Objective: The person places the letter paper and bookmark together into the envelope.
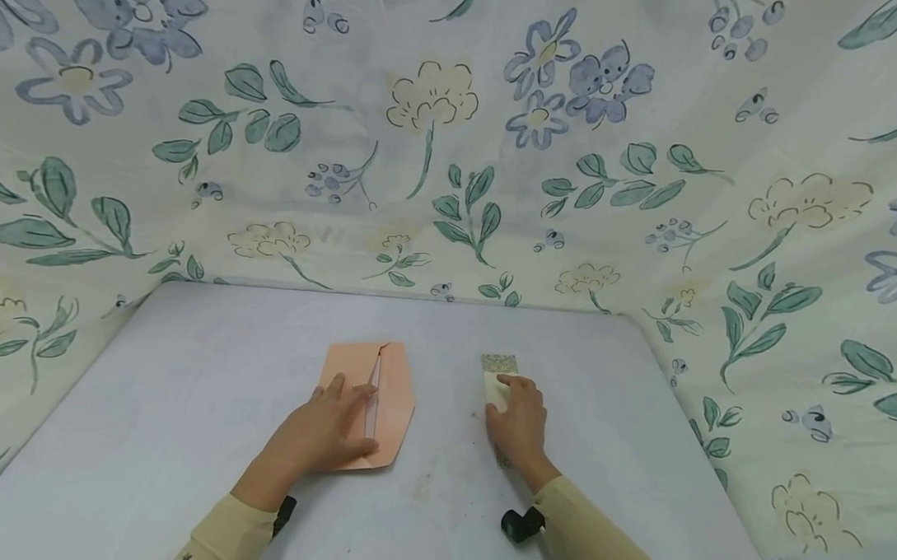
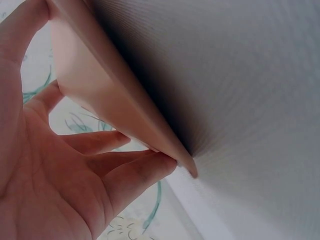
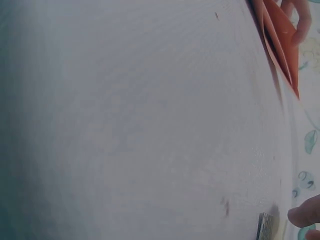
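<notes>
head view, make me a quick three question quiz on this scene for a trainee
1. True or false: the left hand touches the folded orange paper.
2. Which thing is nearest the right hand? a) a cup b) a speckled strip c) a spoon
3. Fill in: the backdrop behind the white table shows flowers and green ____.

Key: 1. True; 2. b; 3. leaves

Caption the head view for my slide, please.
Left hand on folded peach paper, right hand over a speckled strip.
</notes>
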### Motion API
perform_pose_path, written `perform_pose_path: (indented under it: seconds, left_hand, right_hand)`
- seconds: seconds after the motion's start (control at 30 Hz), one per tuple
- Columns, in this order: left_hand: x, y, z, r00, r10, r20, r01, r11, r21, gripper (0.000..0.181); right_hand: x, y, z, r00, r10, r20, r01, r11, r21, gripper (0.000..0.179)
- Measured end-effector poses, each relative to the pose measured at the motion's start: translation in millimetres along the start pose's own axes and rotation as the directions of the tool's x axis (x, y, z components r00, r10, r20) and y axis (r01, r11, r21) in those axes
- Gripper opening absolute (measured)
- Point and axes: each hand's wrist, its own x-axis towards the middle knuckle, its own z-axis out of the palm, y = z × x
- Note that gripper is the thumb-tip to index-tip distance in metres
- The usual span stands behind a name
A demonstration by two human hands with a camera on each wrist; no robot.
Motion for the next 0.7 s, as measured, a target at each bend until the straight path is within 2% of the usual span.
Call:
perform_pose_path:
  seconds: [0.47, 0.7]
  left_hand:
    - [-0.8, 2.9, -3.7, 1.0, 0.003, -0.003, -0.003, 1.0, 0.001, 0.083]
    - [-0.4, 3.4, -3.7, 1.0, 0.01, -0.001, -0.01, 1.0, 0.0, 0.084]
  right_hand:
    - [1.4, 2.2, -2.0, 1.0, -0.007, -0.005, 0.007, 1.0, 0.01, 0.049]
    - [7.0, 3.5, -6.3, 1.0, 0.012, 0.018, -0.012, 1.0, 0.025, 0.056]
